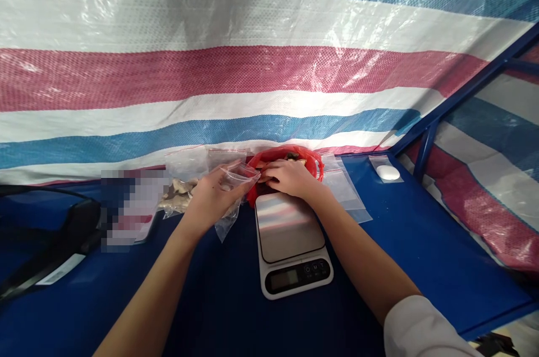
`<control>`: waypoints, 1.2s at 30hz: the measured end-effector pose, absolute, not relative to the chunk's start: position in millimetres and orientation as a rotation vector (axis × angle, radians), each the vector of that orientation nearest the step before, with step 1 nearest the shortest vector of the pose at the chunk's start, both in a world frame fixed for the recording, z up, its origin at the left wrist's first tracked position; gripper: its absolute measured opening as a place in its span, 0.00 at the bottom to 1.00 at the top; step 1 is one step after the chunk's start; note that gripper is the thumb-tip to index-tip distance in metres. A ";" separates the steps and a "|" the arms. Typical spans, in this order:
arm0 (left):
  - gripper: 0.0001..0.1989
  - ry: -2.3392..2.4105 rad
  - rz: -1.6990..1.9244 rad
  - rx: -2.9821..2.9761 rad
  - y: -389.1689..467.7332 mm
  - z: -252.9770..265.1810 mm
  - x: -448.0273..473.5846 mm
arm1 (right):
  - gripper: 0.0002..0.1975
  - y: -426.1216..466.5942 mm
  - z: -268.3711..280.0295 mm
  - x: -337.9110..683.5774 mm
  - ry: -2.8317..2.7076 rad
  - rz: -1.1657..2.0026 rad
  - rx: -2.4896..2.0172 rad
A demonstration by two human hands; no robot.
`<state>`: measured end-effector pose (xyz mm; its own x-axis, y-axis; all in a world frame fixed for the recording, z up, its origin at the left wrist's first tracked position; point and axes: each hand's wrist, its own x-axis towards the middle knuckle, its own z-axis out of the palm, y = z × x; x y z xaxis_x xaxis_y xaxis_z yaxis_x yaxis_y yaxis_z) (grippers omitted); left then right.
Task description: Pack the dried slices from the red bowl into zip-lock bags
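My left hand (210,194) is closed on a small clear zip bag (238,177), holding it near its mouth, and the bag hangs down below the fingers. My right hand (288,177) reaches into a red plastic bag (314,160) that stands open behind the scale. Its fingers are curled among brownish dried pieces, and what they grip is hidden. In front of the red bag lies a white kitchen scale (290,228) with a bare metal plate and a dark display. Clear bags with pale dried pieces (179,194) lie left of my left hand.
Flat clear zip bags (347,194) lie right of the red bag. Farther right, a white rounded object (387,172) rests on clear plastic. A black strap-like object (76,233) is at the left on the blue table (404,233). A striped tarp (210,76) hangs behind.
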<state>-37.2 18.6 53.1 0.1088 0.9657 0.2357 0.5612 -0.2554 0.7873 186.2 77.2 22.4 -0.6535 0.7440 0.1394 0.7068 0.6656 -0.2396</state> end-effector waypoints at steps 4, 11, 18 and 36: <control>0.23 1.489 1.029 1.866 18.2 53.2 -36.4 | 0.15 77.4 20.3 184.2 -2.667 0.180 -1.188; 0.22 1.455 1.011 1.872 17.3 53.7 -34.1 | 0.14 77.5 20.8 186.3 -2.612 0.224 -1.235; 0.27 1.468 1.027 1.881 17.9 50.6 -33.0 | 0.13 81.2 26.4 196.6 -2.458 0.388 -1.150; 0.24 1.207 1.026 1.986 11.0 49.5 -18.8 | 0.12 50.3 84.7 198.4 -2.233 0.828 -0.790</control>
<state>-18.8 11.0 49.5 0.2903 0.9063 0.3071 0.4493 -0.4124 0.7925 198.4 50.3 84.7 -0.6279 0.7010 0.3383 0.3109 0.6244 -0.7166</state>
